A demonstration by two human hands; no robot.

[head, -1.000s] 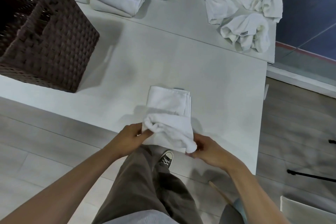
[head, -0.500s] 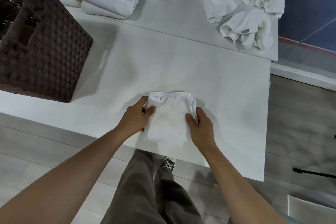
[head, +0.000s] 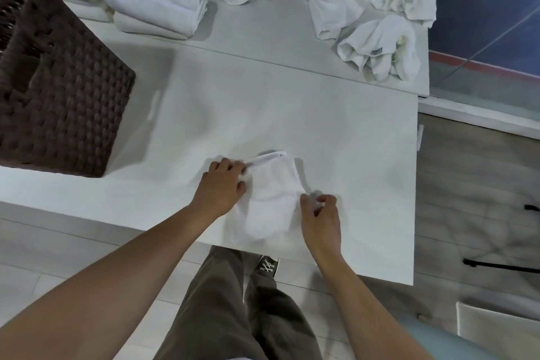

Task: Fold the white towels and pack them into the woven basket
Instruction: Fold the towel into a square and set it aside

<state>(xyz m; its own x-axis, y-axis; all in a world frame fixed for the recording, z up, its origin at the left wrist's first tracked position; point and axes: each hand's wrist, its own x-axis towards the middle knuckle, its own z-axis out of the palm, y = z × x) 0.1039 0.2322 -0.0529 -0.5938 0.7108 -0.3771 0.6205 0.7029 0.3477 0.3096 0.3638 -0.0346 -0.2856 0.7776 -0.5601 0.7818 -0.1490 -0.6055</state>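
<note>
A small folded white towel [head: 270, 199] lies on the white table [head: 263, 102] near its front edge. My left hand [head: 223, 184] pinches its upper left edge. My right hand [head: 320, 219] grips its right side between thumb and fingers. The dark brown woven basket [head: 58, 90] stands at the table's left. Folded white towels [head: 155, 7] are stacked at the back, just right of the basket. Several crumpled white towels [head: 380, 44] lie at the back right.
The table's right edge [head: 415, 184] drops to a wooden floor. My legs and one sneaker [head: 267, 266] show below the front edge. A black stand's feet [head: 502, 264] lie on the floor at right. A pale blue object [head: 432, 339] sits at the lower right.
The towel's near end was folded up over itself and pressed flat. Both hands then shifted: the left to the upper left edge, the right lower along the right side.
</note>
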